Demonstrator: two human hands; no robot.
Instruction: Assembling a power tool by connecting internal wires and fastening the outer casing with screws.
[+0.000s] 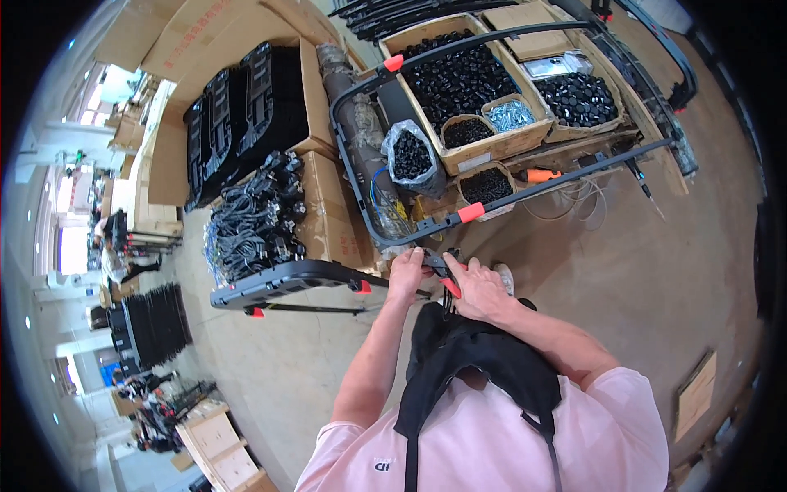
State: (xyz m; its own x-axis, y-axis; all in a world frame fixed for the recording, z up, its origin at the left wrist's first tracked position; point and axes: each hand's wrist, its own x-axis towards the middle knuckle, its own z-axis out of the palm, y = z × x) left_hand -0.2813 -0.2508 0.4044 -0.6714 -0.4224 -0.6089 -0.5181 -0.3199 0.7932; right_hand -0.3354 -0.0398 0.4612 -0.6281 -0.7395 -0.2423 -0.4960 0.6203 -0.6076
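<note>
My right hand [482, 291] is wrapped around a pair of red-handled pliers [451, 285], held just in front of my apron. Their dark head points up and left toward my left hand [406, 277]. The left fingers are pinched together beside that head, at the near corner of a black tubular frame [430, 228]; what they hold is too small and partly hidden. Dark thin strands [447, 305] hang below the pliers. Red clips [471, 212] sit on the frame's bars.
Beyond the frame are a box of black caps [459, 74], a tub of silver screws [509, 116] and a bag of black parts [410, 157]. Bundled black cables [258, 209] lie at left, above a black panel [287, 279]. An orange-handled tool [541, 175] rests at right.
</note>
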